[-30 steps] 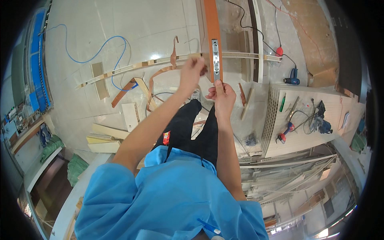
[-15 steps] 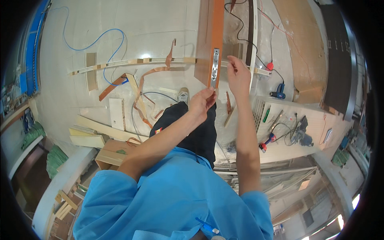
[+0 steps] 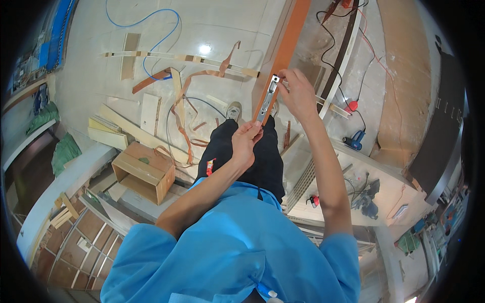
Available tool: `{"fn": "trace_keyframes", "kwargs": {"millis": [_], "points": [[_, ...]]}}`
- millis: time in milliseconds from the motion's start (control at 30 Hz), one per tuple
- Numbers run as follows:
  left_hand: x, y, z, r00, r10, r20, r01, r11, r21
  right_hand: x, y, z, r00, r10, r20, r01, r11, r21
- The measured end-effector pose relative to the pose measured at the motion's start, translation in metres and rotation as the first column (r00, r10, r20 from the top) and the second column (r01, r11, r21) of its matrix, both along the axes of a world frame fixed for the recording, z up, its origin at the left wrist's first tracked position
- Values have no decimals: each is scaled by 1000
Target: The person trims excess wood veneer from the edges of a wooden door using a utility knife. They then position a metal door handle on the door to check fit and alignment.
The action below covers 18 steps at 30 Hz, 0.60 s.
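An orange-brown door panel (image 3: 292, 38) stands on edge in front of me. A silver lock plate (image 3: 268, 96) with cut-out slots lies along its narrow edge. At the plate's near end, my left hand (image 3: 245, 144) is closed, thumb and fingers pinching that end. My right hand (image 3: 301, 96) reaches over from the right side, its fingers bent against the plate's far end. Its fingertips are partly hidden, so how firmly they grip does not show.
Wood strips (image 3: 189, 59), a blue hose (image 3: 166, 40) and brown edging scraps (image 3: 182, 108) lie on the floor to the left. An open cardboard box (image 3: 144, 171) sits nearer. On the right are black cables (image 3: 331, 55) and a blue power tool (image 3: 354, 140).
My right hand has come in from beside the door to the plate's far end. My left hand stays at the near end. The view has shifted, and the door now appears more slanted.
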<state>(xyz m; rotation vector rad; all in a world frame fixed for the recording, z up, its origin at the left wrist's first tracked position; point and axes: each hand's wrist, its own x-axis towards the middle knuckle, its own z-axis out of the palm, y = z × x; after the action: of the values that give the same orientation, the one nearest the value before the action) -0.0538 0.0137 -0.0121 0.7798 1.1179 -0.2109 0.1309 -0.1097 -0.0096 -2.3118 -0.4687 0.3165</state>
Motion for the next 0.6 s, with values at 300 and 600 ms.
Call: {"fn": "trace_keyframes", "kwargs": {"millis": [300, 600], "points": [[-6, -1, -4, 997, 23, 73, -26, 998, 49, 10, 0, 4, 990, 59, -129, -58, 998, 11], [-8, 3, -5, 993, 26, 115, -24, 1000, -20, 19, -7, 3, 951, 21, -308, 17, 993, 119]]}}
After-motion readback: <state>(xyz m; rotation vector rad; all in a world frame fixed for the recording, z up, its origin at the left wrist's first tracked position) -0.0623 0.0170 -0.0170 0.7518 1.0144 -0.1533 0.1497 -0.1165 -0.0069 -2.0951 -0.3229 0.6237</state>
